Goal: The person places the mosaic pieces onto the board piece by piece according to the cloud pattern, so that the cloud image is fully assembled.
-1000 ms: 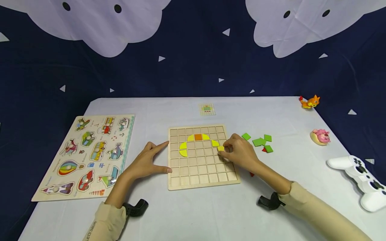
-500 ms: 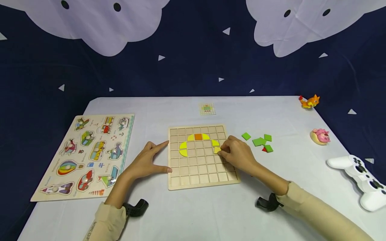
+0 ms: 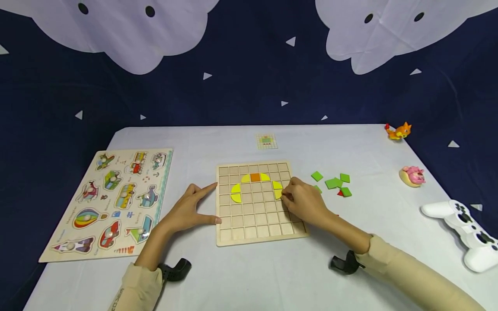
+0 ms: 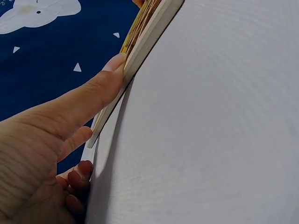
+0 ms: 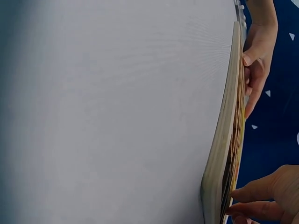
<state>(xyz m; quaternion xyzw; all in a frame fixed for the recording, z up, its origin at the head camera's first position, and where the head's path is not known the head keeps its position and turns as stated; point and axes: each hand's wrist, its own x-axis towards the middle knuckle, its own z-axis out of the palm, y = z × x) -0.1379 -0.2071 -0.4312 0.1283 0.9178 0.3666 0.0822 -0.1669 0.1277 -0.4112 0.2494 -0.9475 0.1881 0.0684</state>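
Note:
A square wooden grid board (image 3: pixel 236 236) lies mid-table. Two yellow quarter-round pieces (image 3: pixel 236 193) form a half circle on its left. An orange square (image 3: pixel 255 177) sits between two yellow quarter-rounds near the top. On the right, a yellow quarter-round piece (image 3: pixel 278 194) lies flat in a cell below another. My right hand (image 3: pixel 307 202) touches this lower piece with thumb and fingertips, partly covering it. My left hand (image 3: pixel 186 208) has its thumb and index finger spread, their tips touching the board's left edge. In the left wrist view, the thumb (image 4: pixel 93 91) rests at the board's edge.
Several green pieces (image 3: pixel 333 183) and a red triangle (image 3: pixel 340 193) lie right of the board. A pattern card (image 3: pixel 266 141) lies behind it. A vehicle puzzle (image 3: pixel 116 203) lies left. A white game controller (image 3: pixel 463 233), pink toy (image 3: pixel 413 176) and orange toy (image 3: pixel 399 131) stand right.
My right hand has brought the yellow quarter-round piece down from the board's right side into the cell below the other yellow piece. The left hand has stayed at the board's edge.

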